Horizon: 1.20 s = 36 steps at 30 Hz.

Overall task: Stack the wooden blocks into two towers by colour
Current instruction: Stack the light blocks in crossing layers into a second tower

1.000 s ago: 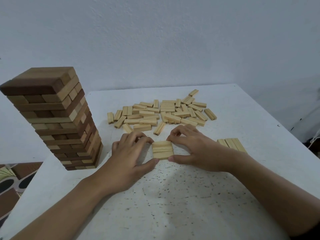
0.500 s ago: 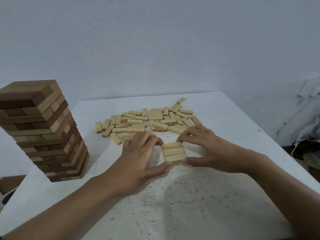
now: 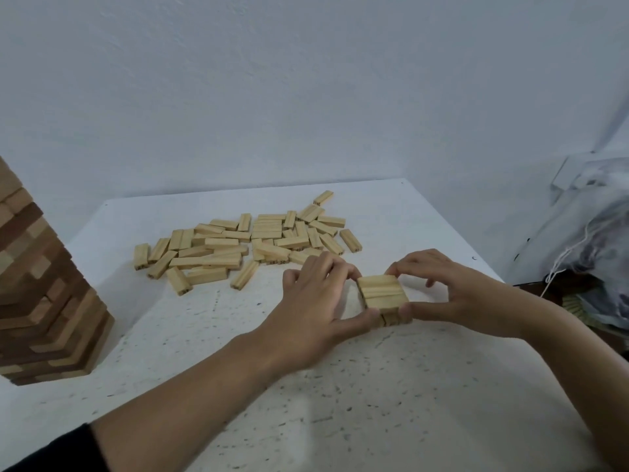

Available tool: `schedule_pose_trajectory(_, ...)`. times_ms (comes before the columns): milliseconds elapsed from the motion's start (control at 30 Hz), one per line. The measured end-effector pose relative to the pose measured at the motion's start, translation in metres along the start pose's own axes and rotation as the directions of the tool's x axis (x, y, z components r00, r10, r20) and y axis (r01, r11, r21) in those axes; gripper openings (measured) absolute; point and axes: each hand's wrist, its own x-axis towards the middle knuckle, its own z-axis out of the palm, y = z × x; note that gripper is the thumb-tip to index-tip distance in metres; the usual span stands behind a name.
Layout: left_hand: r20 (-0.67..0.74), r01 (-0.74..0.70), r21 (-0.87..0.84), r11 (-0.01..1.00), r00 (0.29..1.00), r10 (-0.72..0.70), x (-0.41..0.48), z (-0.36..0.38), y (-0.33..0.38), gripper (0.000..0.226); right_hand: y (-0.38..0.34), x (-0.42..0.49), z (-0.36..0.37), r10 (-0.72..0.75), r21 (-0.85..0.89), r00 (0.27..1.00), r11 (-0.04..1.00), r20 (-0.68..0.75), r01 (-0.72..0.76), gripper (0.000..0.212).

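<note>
Centre right on the speckled white bench [image 3: 306, 403], a low square stack of pale wooden blocks [image 3: 383, 294] sits pinched between left hand [image 3: 313, 301] and right hand [image 3: 456, 298], fingers [image 3: 323, 267] curled round its sides, top blocks lying left to right; loose pale wooden blocks [image 3: 245, 243] scattered above-left, nearest the left hand.

Nothing here can be read: no text, label, brand, number or sign. Small dark marks [image 3: 140, 266] show on the end faces of some pale blocks [image 3: 221, 242] in the loose pile on the surface [image 3: 306, 386]. They are too small and blurred to tell whether they are letters, numbers or only stamped patterns.
</note>
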Motion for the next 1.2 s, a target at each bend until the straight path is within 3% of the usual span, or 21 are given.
schedule_pose_trajectory(233,-0.029,-0.002,-0.020,1.000,1.000,0.001,0.004,0.011,-0.001,0.060,0.012,-0.005,0.006,-0.040,0.063,0.998,0.997,-0.045,0.042,0.043)
schedule_pose_trajectory(433,-0.041,0.007,-0.017,1.000,0.999,-0.008,0.003,0.013,0.001,0.045,0.015,-0.006,0.009,-0.046,0.052,0.997,0.997,-0.055,0.049,0.046)
schedule_pose_trajectory(733,-0.024,-0.001,0.002,1.000,1.000,0.002,0.001,0.014,-0.002,0.052,0.013,-0.006,0.012,-0.036,0.023,0.998,0.999,-0.059,0.037,0.051)
schedule_pose_trajectory(967,-0.006,0.007,-0.014,1.000,1.000,-0.007,0.000,0.012,-0.002,0.057,0.015,-0.009,0.010,-0.009,0.052,0.997,0.999,-0.083,0.014,0.069)
schedule_pose_trajectory(1200,-0.001,0.007,-0.013,1.000,1.000,-0.007,0.001,0.013,-0.003,0.059,0.016,-0.008,0.011,-0.034,0.041,0.993,0.998,-0.117,0.039,0.060)
